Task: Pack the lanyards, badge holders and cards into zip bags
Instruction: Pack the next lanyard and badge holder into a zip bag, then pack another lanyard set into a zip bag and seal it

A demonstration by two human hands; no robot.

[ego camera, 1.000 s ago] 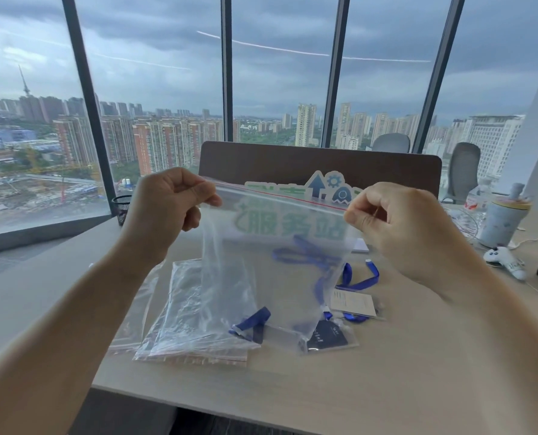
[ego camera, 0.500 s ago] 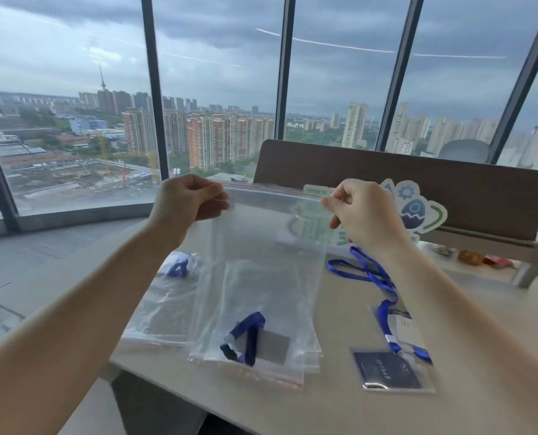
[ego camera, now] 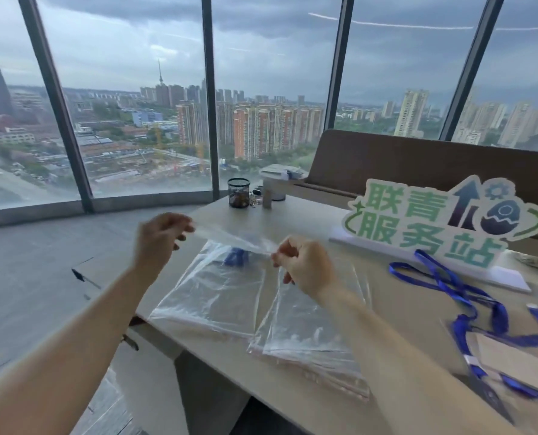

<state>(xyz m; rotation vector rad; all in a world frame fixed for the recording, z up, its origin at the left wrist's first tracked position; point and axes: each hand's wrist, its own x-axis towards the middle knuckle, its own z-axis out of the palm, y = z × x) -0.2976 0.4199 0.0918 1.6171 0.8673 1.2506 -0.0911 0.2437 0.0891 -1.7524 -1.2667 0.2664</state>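
Observation:
My left hand [ego camera: 161, 238] and my right hand [ego camera: 305, 265] pinch the two top corners of a clear zip bag [ego camera: 230, 238], which now hangs low over the desk's left end with a blue lanyard piece inside it. It comes down over another packed zip bag [ego camera: 211, 293] lying flat on the desk. A stack of empty zip bags [ego camera: 311, 340] lies under my right wrist. To the right lie a loose blue lanyard [ego camera: 449, 284], a badge holder [ego camera: 493, 400] and a beige card [ego camera: 512, 362].
A green and white sign [ego camera: 434, 224] stands on the wooden desk [ego camera: 396, 312] behind the lanyard. A mesh pen cup [ego camera: 239, 193] and small items sit at the far corner. A brown partition [ego camera: 418, 161] runs along the back. The desk's left edge drops to grey floor.
My view has swung left and down. Both hands have lowered the held zip bag from chest height towards the packed bag at the desk's left end.

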